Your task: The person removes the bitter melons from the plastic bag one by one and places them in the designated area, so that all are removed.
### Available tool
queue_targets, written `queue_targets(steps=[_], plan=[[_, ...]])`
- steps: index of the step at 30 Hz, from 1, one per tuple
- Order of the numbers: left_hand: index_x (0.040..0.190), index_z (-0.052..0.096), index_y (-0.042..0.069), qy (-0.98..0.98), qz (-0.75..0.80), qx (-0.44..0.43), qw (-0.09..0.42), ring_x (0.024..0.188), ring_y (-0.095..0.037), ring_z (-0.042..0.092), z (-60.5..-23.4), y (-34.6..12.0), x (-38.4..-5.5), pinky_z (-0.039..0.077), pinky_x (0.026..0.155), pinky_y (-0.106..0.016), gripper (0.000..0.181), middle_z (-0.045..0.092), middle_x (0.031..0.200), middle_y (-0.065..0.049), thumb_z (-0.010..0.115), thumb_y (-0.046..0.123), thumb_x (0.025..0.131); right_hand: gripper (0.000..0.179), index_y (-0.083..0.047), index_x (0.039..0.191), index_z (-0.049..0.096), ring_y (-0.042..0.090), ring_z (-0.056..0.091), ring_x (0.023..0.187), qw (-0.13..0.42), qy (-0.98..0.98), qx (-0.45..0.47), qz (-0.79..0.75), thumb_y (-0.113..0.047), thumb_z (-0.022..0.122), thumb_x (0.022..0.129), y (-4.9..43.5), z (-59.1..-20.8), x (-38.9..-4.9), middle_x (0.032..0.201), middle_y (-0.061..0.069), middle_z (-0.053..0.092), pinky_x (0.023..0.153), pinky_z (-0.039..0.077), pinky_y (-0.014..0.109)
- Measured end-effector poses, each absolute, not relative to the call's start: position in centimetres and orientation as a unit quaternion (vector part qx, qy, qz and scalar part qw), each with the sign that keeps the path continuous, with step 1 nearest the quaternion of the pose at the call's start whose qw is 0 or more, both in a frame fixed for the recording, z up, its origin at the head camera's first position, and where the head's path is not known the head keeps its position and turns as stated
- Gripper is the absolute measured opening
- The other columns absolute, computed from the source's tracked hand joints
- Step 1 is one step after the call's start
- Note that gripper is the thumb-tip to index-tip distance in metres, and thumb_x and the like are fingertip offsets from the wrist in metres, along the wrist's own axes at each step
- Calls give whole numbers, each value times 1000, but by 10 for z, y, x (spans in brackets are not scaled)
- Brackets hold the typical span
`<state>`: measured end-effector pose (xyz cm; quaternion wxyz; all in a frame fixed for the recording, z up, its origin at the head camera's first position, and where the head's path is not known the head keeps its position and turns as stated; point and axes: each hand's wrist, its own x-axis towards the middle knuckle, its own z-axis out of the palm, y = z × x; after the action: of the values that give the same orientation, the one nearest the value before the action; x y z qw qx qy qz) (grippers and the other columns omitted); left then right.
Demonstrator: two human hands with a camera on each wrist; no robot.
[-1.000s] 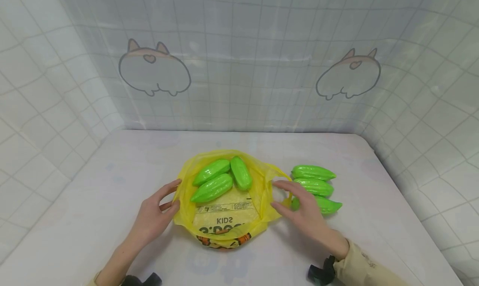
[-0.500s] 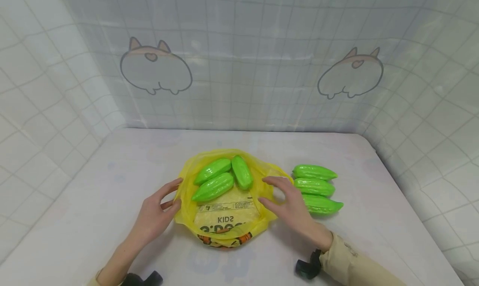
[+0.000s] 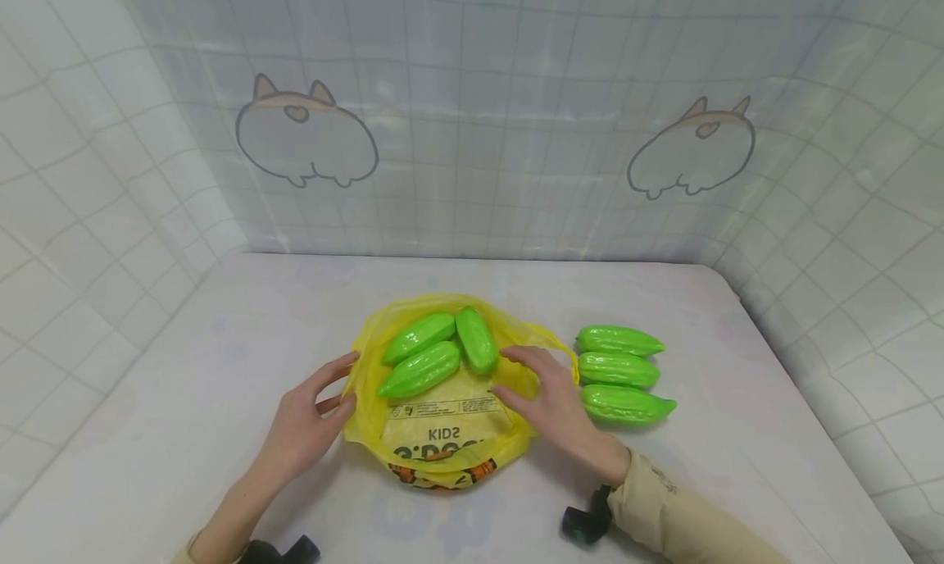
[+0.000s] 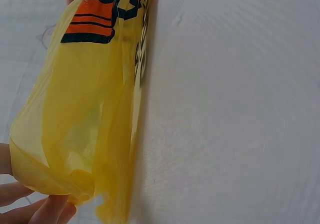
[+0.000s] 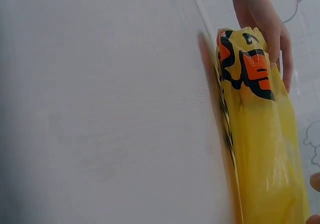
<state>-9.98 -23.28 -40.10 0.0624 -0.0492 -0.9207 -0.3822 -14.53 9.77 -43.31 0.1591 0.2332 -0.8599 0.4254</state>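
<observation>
A yellow plastic bag (image 3: 442,433) with "KIDS" lettering lies on the table, its mouth facing up. Inside are three shiny green ridged vegetables, like bitter melons (image 3: 418,371), grouped toward its far side. At the bag's left edge my left hand (image 3: 306,420) pinches the plastic with fingertips and thumb; the left wrist view shows its fingers (image 4: 47,209) at the bag's gathered edge. My right hand (image 3: 549,396) reaches over the bag's right side, thumb and fingers apart. Its fingertips are close to the rightmost vegetable (image 3: 476,341) and nothing shows between them.
Right of the bag, three more green vegetables (image 3: 619,369) lie in a stack of rows on the white table (image 3: 243,334). The bag's right handle loop (image 3: 566,355) reaches up to them. Tile-patterned sheeting (image 3: 501,138) with cartoon drawings closes off the back and sides.
My right hand has moved left from the bag's right handle to over the bag's mouth. The left hand stays at the left edge, and the vegetables have not moved.
</observation>
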Motion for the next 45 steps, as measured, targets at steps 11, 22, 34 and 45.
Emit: queue_targets(steps=[11,22,34,45], plan=[[149,45,14,-921,-382,-52,58,132,-38,51,-400,-234,-101,55,96,-43,54,51,146,-18,57,8,97,49,-8,124,66,25,64,111,177,-872,213,403,-24,82,81,88,-440,-154,122,7,69,96,55,46],[149,45,14,-921,-384,-45,51,132,-39,52,-399,-235,-101,55,96,-42,54,51,146,-19,57,8,97,54,-5,129,63,31,58,121,172,-886,165,399,-26,81,82,69,-432,-152,129,12,64,103,51,50],[149,45,13,-921,-384,-46,49,132,-39,51,-397,-235,-100,55,95,-42,54,51,146,-19,57,8,97,57,1,127,61,34,59,115,168,-890,146,399,-25,82,81,59,-436,-162,125,17,64,97,53,50],[149,45,13,-922,-383,-43,49,133,-39,51,-396,-234,-99,55,96,-42,54,51,147,-19,57,8,97,58,-1,129,60,33,58,118,145,-894,125,404,-29,81,83,54,-444,-167,127,16,64,102,52,49]])
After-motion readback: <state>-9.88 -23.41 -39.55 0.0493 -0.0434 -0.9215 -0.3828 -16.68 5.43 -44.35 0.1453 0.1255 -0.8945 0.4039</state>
